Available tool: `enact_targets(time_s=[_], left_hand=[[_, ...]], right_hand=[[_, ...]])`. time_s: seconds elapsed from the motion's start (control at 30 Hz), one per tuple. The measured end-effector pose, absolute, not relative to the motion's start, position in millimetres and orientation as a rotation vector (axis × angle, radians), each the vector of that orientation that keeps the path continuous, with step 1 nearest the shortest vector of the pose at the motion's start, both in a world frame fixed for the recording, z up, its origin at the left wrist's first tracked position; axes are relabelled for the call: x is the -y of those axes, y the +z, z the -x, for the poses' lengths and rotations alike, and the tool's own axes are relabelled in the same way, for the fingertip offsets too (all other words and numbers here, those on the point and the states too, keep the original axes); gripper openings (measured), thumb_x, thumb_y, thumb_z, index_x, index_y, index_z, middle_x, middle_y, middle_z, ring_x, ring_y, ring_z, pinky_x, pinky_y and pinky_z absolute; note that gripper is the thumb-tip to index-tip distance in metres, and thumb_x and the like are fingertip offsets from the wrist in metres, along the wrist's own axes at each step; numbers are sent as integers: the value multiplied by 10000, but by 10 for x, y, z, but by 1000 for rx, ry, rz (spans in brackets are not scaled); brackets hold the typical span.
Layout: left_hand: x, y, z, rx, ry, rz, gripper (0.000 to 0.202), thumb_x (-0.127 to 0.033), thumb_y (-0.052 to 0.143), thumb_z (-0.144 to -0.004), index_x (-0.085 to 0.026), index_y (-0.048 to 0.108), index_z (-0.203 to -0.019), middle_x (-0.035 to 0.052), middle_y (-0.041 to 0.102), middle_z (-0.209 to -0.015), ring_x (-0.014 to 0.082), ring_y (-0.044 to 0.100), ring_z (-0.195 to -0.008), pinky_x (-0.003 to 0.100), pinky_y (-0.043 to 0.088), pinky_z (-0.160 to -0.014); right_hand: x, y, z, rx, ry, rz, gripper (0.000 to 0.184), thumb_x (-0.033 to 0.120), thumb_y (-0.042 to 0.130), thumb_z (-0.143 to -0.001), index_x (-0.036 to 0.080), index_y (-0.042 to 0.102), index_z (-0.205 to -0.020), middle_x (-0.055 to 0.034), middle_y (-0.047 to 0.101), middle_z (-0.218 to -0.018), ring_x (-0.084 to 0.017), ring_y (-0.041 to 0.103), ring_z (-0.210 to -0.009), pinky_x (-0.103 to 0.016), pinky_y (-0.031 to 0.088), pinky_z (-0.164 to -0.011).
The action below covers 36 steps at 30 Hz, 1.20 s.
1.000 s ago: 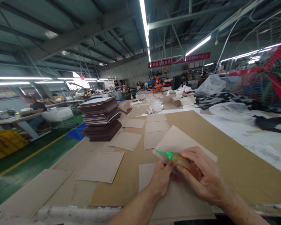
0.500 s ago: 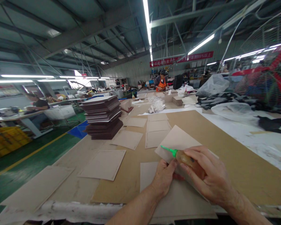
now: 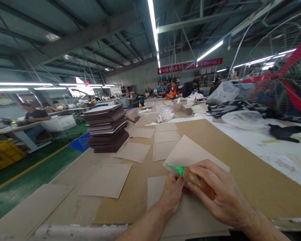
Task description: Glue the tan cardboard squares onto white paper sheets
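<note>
My right hand (image 3: pixel 215 192) is closed round a brown glue bottle (image 3: pixel 194 178) with a green nozzle that points left. The nozzle tip lies at the near edge of a tilted beige card sheet (image 3: pixel 190 152). My left hand (image 3: pixel 173 194) grips that sheet's near corner from below, fingers curled. Both hands are over another beige sheet (image 3: pixel 155 187) lying flat on the brown cardboard table cover (image 3: pixel 240 167).
Several beige card sheets (image 3: pixel 106 179) lie spread over the table. A tall stack of dark brown boards (image 3: pixel 106 129) stands at the left. Plastic bags and dark fabric (image 3: pixel 240 110) sit at the right, beside a caged red-bladed fan (image 3: pixel 288 87). A person in orange (image 3: pixel 172 89) works at the far end.
The view has shifted slightly. The bottle's nozzle has dipped a little lower toward the sheet's edge; both hands keep their hold.
</note>
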<state>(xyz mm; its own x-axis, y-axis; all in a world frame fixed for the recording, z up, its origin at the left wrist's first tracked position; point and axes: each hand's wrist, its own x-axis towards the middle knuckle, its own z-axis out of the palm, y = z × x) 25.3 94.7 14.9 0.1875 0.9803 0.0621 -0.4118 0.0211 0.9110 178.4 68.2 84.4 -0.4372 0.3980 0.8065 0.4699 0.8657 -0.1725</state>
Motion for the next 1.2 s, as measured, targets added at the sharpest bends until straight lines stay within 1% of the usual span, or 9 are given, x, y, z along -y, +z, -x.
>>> enact_targets(time_s=[0.13, 0.2, 0.37, 0.5, 0.6, 0.7, 0.8, 1.0, 1.2], left_hand=[[-929, 162, -245, -765, 1272, -1007, 418, -470, 679, -816, -165, 684, -1101, 81, 718, -942, 149, 612, -670, 211, 466, -506], [-923, 161, -238, -767, 1282, -1017, 449, -469, 688, -808, -168, 670, -1140, 91, 712, -1003, 166, 626, -710, 219, 481, -498], [-937, 117, -229, -748, 1273, -1024, 403, -468, 676, -822, -161, 680, -1084, 77, 719, -924, 156, 616, -683, 240, 502, -535], [-951, 95, -227, -733, 1266, -1010, 328, -464, 697, -812, -153, 691, -916, 42, 706, -770, 113, 574, -603, 214, 472, -550], [-953, 104, -230, -724, 1270, -1003, 349, -488, 697, -805, -144, 680, -863, 38, 697, -725, 98, 546, -559, 215, 466, -544], [-954, 112, -233, -729, 1268, -999, 373, -496, 696, -801, -133, 685, -887, 57, 707, -752, 110, 560, -568, 227, 480, -537], [-949, 117, -234, -752, 1271, -993, 380, -467, 707, -798, -133, 689, -979, 70, 718, -807, 132, 594, -614, 238, 506, -545], [-927, 150, -238, -793, 1280, -989, 453, -425, 694, -809, -153, 643, -1167, 114, 709, -1046, 188, 647, -753, 252, 549, -519], [-913, 159, -241, -842, 1294, -969, 514, -456, 729, -766, -138, 648, -1162, 129, 703, -1057, 176, 637, -719, 257, 567, -512]], right_hand=[[-757, 872, -1850, 2014, -188, 703, 289, 166, 575, -923, 181, 523, -1206, -121, 570, -1067, -244, 563, -952, -374, 504, -770], [-781, 887, -1877, 1994, -183, 729, 279, 179, 568, -929, 185, 531, -1206, -118, 572, -1055, -245, 566, -944, -378, 505, -764], [-708, 950, -1846, 2049, -127, 670, 274, 141, 570, -915, 144, 537, -1186, -123, 561, -1064, -241, 549, -948, -384, 490, -778], [-635, 1064, -1790, 2154, -107, 643, 242, 110, 534, -916, 141, 537, -1157, -112, 561, -1027, -232, 535, -898, -374, 473, -733], [-631, 1143, -1764, 2211, -60, 641, 213, 106, 511, -922, 153, 535, -1128, -97, 560, -980, -226, 527, -850, -368, 465, -696], [-650, 1164, -1760, 2221, -68, 644, 213, 108, 515, -916, 159, 534, -1123, -96, 561, -977, -233, 525, -853, -367, 463, -687], [-677, 1147, -1792, 2199, -115, 666, 238, 126, 530, -918, 156, 527, -1153, -106, 560, -1017, -234, 535, -880, -365, 470, -708], [-773, 1179, -1927, 2114, -234, 751, 209, 175, 554, -930, 175, 536, -1138, -96, 560, -1021, -225, 555, -897, -352, 473, -743], [-918, 1262, -2080, 2010, -368, 832, 205, 212, 592, -921, 165, 542, -1115, -90, 553, -979, -233, 552, -875, -361, 476, -729]])
